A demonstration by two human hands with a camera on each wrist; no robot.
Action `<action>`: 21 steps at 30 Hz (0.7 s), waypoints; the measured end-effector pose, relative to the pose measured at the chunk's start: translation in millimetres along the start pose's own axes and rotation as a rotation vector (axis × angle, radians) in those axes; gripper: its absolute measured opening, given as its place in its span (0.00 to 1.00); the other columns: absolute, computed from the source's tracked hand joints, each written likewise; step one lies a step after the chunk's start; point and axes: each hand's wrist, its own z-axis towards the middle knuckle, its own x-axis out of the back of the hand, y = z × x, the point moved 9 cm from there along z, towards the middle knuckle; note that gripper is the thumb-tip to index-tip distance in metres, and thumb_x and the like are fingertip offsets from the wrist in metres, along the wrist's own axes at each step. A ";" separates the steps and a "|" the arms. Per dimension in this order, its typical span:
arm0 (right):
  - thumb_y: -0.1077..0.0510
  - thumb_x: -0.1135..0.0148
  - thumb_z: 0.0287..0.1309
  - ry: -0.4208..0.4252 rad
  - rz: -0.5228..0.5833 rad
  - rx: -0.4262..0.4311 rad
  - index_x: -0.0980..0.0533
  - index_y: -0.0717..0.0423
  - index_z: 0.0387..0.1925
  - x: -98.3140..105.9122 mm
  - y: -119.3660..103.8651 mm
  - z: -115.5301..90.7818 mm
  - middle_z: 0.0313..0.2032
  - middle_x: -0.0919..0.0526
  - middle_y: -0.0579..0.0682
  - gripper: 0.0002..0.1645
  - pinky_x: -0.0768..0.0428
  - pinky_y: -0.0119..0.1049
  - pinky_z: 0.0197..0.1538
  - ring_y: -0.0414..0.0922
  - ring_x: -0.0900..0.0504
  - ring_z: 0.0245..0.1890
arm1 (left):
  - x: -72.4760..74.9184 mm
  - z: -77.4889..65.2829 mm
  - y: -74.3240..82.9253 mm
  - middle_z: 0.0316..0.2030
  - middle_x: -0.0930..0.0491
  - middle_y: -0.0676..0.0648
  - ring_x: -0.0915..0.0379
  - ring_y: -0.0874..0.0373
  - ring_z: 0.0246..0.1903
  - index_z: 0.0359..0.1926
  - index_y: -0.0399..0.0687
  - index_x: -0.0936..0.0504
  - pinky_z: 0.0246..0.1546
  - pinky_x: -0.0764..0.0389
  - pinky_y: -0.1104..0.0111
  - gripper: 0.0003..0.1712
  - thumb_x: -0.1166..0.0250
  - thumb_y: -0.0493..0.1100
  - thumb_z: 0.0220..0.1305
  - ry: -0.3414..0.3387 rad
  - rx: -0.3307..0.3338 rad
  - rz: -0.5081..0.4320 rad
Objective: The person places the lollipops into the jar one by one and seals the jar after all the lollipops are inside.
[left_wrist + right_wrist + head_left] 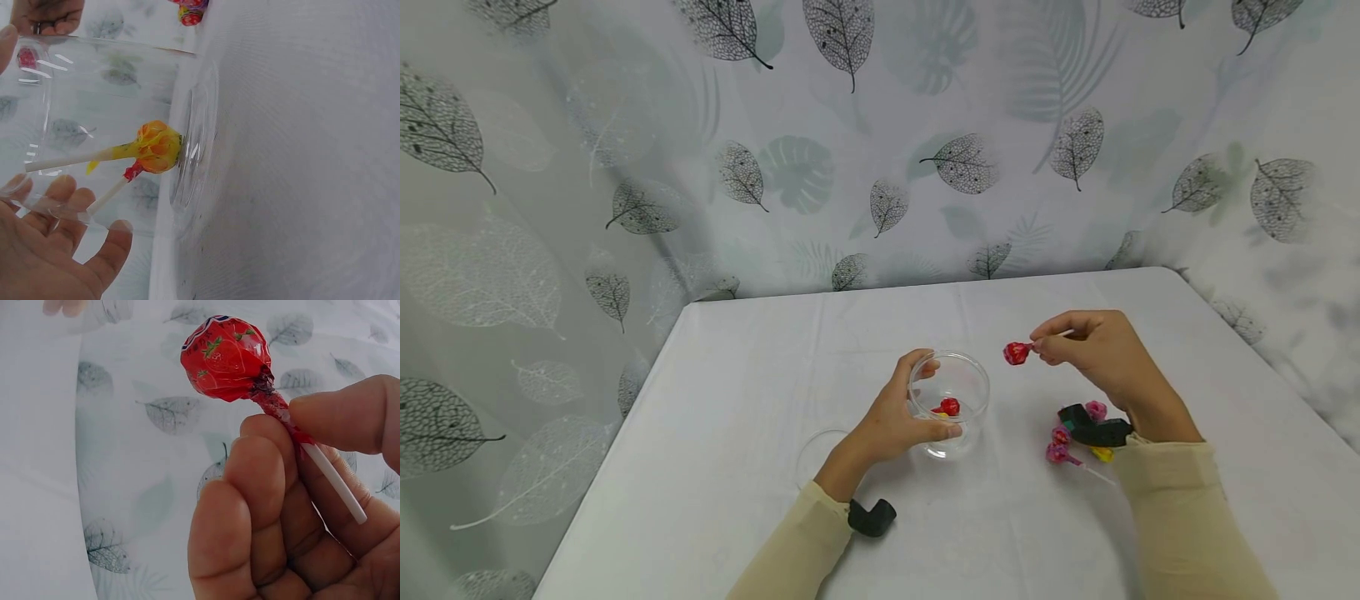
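Observation:
My left hand (883, 425) grips a clear jar (953, 444) near the middle of the table, fingers and thumb round its side. Inside the jar are a red lollipop (950, 407) and a yellow one (158, 147), heads at the base with white sticks slanting toward the mouth. To the right of the jar, my right hand (1101, 350) pinches another red lollipop (228, 359) between thumb and fingers at the twisted wrapper below its head. Strawberries are printed on that wrapper. Its head points toward the jar, above the table.
Several wrapped lollipops (1057, 452), pink and yellow, lie on the white table (737, 433) beneath my right wrist, partly hidden by the black wrist device (1093, 429). A clear round ring-like piece (802, 454) lies left of my left wrist. Leaf-patterned cloth (887, 208) hangs behind the table.

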 end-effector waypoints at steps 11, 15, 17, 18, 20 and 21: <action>0.55 0.35 0.68 -0.018 -0.064 0.049 0.13 0.57 0.46 -16.3 -14.8 -2.7 0.36 0.11 0.50 0.12 0.24 0.46 0.49 0.48 0.16 0.40 | 0.1 -0.1 -1.1 0.75 0.34 0.45 0.40 0.43 0.74 0.78 0.69 0.46 0.69 0.32 0.42 0.60 0.17 0.50 0.52 0.005 0.013 0.006; 0.56 0.35 0.68 -0.027 -0.065 0.086 0.13 0.58 0.45 -22.4 -20.8 -3.1 0.36 0.11 0.50 0.12 0.24 0.44 0.47 0.47 0.16 0.38 | 0.0 -0.3 -0.7 0.74 0.34 0.45 0.40 0.43 0.74 0.79 0.66 0.46 0.68 0.32 0.42 0.60 0.17 0.50 0.52 0.006 0.012 0.001; 0.56 0.35 0.68 -0.035 -0.065 0.087 0.12 0.58 0.45 -25.7 -22.2 -3.2 0.36 0.11 0.50 0.11 0.24 0.43 0.46 0.46 0.16 0.38 | 0.0 -0.2 -0.4 0.74 0.34 0.45 0.40 0.43 0.74 0.79 0.63 0.47 0.69 0.32 0.42 0.61 0.17 0.51 0.53 0.005 0.011 0.000; 0.56 0.34 0.68 -0.041 -0.063 0.087 0.12 0.58 0.45 -27.6 -22.8 -3.2 0.36 0.11 0.51 0.12 0.24 0.43 0.46 0.47 0.16 0.38 | -0.1 -0.1 -0.2 0.74 0.34 0.45 0.39 0.43 0.74 0.80 0.61 0.47 0.69 0.32 0.42 0.61 0.17 0.51 0.53 0.005 0.010 0.001; 0.56 0.34 0.68 -0.052 -0.061 0.076 0.12 0.58 0.45 -31.1 -23.2 -3.2 0.36 0.11 0.50 0.12 0.24 0.43 0.45 0.47 0.17 0.39 | -0.2 0.0 -0.2 0.74 0.34 0.45 0.39 0.43 0.74 0.80 0.60 0.47 0.69 0.32 0.42 0.62 0.17 0.51 0.53 0.004 0.011 0.001; 0.56 0.33 0.68 -0.057 -0.060 0.071 0.12 0.58 0.45 -32.8 -23.1 -3.1 0.36 0.11 0.50 0.12 0.24 0.43 0.44 0.48 0.17 0.39 | -0.2 0.1 -0.1 0.74 0.34 0.45 0.39 0.43 0.74 0.80 0.60 0.47 0.69 0.32 0.42 0.62 0.17 0.51 0.53 0.003 0.010 0.002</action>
